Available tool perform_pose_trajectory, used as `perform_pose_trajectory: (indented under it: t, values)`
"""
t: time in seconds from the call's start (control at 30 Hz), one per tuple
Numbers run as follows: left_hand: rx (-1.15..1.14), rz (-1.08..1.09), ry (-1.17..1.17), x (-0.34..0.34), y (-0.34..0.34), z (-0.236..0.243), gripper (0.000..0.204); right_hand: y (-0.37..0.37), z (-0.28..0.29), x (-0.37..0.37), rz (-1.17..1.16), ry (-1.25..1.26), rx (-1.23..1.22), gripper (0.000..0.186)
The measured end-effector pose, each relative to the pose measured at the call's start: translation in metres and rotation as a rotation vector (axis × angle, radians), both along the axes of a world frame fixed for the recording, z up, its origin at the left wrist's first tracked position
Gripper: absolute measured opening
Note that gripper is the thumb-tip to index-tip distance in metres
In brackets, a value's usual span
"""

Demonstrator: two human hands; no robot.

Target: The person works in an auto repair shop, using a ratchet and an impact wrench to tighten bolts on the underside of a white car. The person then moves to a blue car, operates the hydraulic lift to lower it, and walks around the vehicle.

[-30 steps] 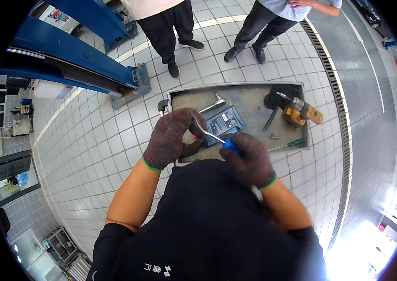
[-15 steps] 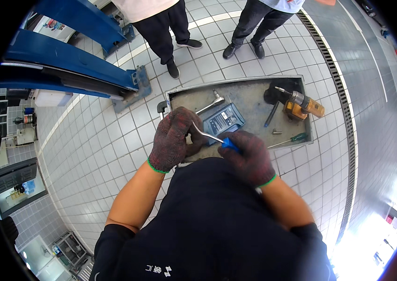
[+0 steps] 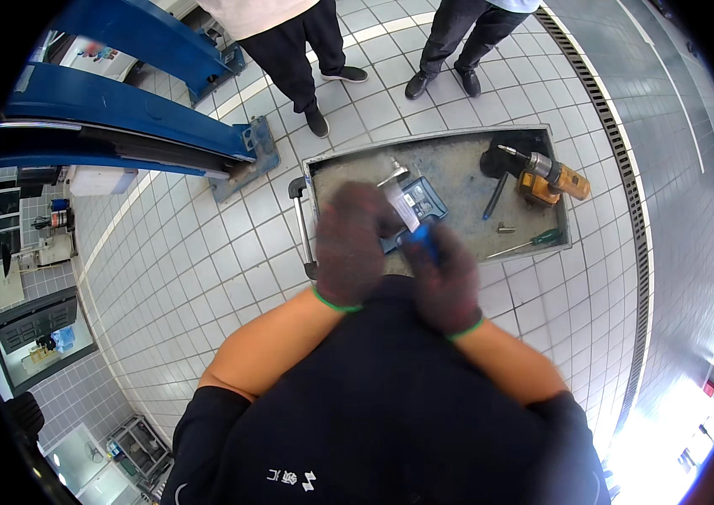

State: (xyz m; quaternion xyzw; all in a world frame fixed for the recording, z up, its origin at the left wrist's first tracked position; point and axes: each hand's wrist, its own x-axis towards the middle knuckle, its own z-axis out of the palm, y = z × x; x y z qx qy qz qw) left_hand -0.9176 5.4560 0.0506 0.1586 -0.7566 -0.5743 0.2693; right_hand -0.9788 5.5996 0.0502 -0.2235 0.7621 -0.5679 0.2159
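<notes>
My right hand point(image 3: 448, 282), in a dark glove with a green cuff, is closed around the blue handle point(image 3: 421, 241) of a tool with a metal shaft point(image 3: 402, 207). The shaft points up and away and is smeared by motion. Close beside it, my gloved left hand point(image 3: 350, 246) is blurred, so its fingers and anything in them are unclear. Both hands are over the near edge of a shallow grey metal tray point(image 3: 468, 160). Partly behind them in the tray lie a blue tool case point(image 3: 429, 200) and a ratchet wrench point(image 3: 394, 172).
At the tray's right are a yellow cordless drill point(image 3: 555, 178), a dark rod-like tool point(image 3: 495, 197), a small metal socket point(image 3: 505, 227) and a green-handled screwdriver point(image 3: 542, 238). Two people stand beyond the tray. A blue lift arm point(image 3: 138, 126) reaches in from the left.
The tool's shaft has swung from pointing left across my left hand to pointing up and away. My left hand has moved right, closer to my right hand.
</notes>
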Motion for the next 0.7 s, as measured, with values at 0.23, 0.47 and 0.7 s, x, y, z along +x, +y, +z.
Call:
perform_pose_trajectory:
  t: [0.23,0.47,0.7]
  values:
    - [0.364,-0.346,-0.05,0.005,-0.029,0.007,0.045,0.012,-0.004,-0.042,0.015,-0.552,-0.166,0.031]
    - [0.547,-0.372,-0.072,0.033,-0.054,0.012,0.031,0.033,0.012,-0.034,0.268,-0.473,0.017,0.041]
    - [0.672,-0.459,0.118,0.033,-0.053,0.014,0.038,0.039,0.05,-0.048,0.503,0.043,0.11,0.037]
